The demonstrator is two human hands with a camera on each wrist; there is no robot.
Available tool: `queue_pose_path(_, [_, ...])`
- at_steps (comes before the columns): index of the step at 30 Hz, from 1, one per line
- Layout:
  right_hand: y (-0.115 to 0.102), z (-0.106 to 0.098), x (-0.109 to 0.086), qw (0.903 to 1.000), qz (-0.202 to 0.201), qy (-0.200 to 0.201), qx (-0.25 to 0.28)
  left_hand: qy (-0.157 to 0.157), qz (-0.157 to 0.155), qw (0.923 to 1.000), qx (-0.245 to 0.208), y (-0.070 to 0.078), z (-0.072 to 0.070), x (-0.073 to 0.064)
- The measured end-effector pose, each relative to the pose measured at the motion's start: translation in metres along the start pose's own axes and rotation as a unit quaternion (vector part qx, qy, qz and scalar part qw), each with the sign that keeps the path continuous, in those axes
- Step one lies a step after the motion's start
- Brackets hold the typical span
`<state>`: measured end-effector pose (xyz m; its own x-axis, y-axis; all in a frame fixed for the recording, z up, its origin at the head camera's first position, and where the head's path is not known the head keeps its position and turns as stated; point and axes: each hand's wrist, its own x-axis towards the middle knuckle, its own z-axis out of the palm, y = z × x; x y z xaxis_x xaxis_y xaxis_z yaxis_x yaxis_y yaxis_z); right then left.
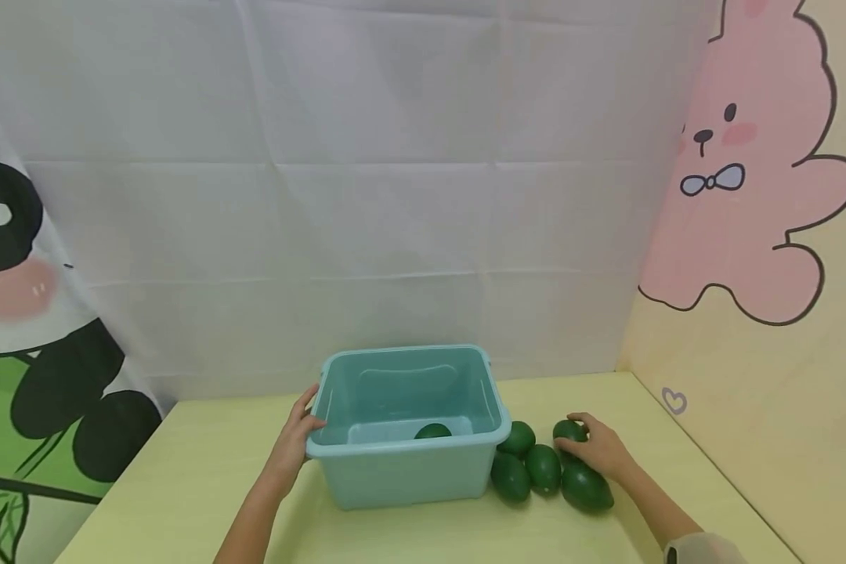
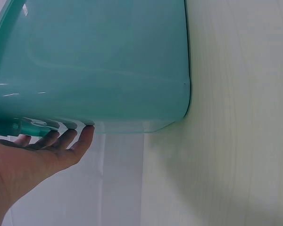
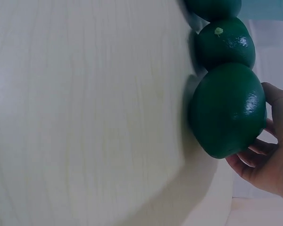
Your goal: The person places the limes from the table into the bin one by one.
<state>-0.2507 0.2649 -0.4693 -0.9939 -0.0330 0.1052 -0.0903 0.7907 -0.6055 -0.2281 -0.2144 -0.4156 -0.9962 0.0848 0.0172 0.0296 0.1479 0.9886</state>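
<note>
A teal plastic bin [image 1: 409, 475] stands on the table with one green avocado [image 1: 433, 431] inside, partly hidden by the front rim. My left hand [image 1: 296, 446] holds the bin's left rim, thumb over the edge and fingers along the outside, as the left wrist view [image 2: 61, 153] also shows. Right of the bin, several glossy dark green avocados [image 1: 544, 468] lie in a cluster. With my right hand [image 1: 599, 449] I grip the small avocado [image 1: 569, 430] at the back right of it. A larger avocado [image 3: 228, 110] lies in front and hides most of that grip in the right wrist view.
The pale yellow table [image 1: 204, 470] meets a white cloth backdrop [image 1: 395, 219] behind the bin. A yellow wall [image 1: 761, 407] with a pink cartoon figure rises along the right side. A cartoon panda print covers the left side.
</note>
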Motion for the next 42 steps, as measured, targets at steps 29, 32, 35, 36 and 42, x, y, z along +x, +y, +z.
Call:
queue_pose_path(29, [-0.045,-0.055,0.020,0.9983,-0.051,0.024,0.013,0.003,-0.006,1.0000,-0.003,0.001,0.000,0.002])
queue_pose_path(32, [-0.049,-0.060,0.021,0.9983,-0.051,0.025,0.011,0.003,-0.005,1.0000,-0.003,0.001,0.000,0.002])
queue_pose_path(35, [-0.054,-0.065,0.021,0.9982,-0.054,0.026,0.007,0.004,-0.004,1.0000,-0.003,0.001,0.000,0.002])
queue_pose_path(36, [-0.055,-0.066,0.021,0.9981,-0.056,0.026,0.008,0.004,-0.004,1.0000,-0.003,0.001,0.000,0.001])
queue_pose_path(42, [-0.064,-0.071,0.025,0.9967,-0.073,0.035,0.006,0.008,-0.003,1.0000,0.002,0.001,0.000,0.000])
